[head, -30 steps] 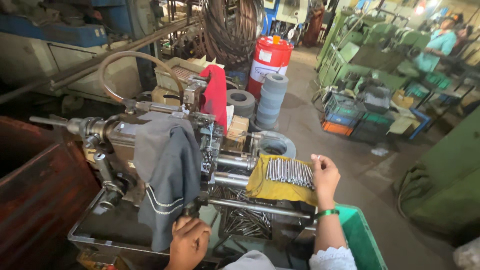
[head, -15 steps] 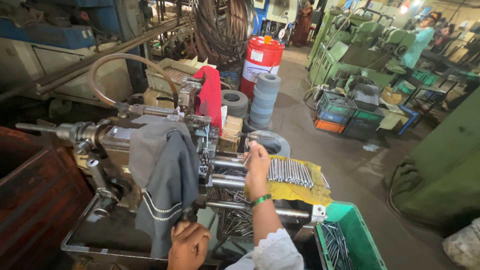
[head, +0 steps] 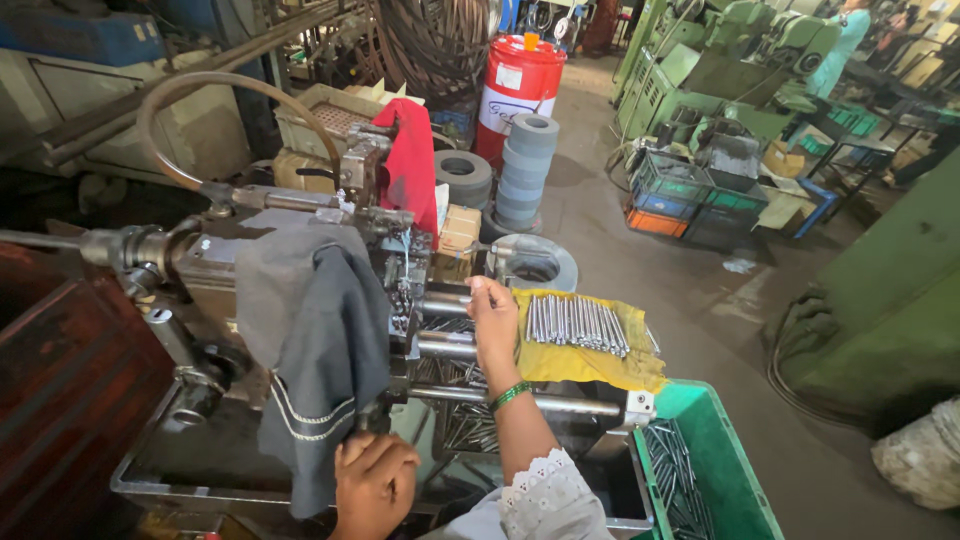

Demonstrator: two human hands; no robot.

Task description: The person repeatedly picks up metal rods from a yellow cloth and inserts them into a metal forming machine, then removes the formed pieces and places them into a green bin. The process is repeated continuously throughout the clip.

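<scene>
My right hand (head: 491, 312) reaches into the grey metal machine (head: 400, 260), its fingers pinched on a thin metal rod (head: 476, 281) near the machine's horizontal bars. A green bangle sits on that wrist. My left hand (head: 373, 482) grips a dark handle low at the machine's front, under a hanging grey cloth (head: 315, 330). Just right of my right hand, several shiny metal rods (head: 576, 323) lie in a row on a yellow cloth (head: 590, 355).
A green crate (head: 735, 470) holding several rods stands at lower right. Behind the machine are a red cloth (head: 413, 165), a red drum (head: 518, 85), stacked grey grinding wheels (head: 527, 170) and green machines (head: 700, 70). A rusty brown bin (head: 60, 400) fills the left.
My right hand has moved left from the rods on the yellow cloth to the machine, now pinching one rod there. My left hand has stayed on the low handle.
</scene>
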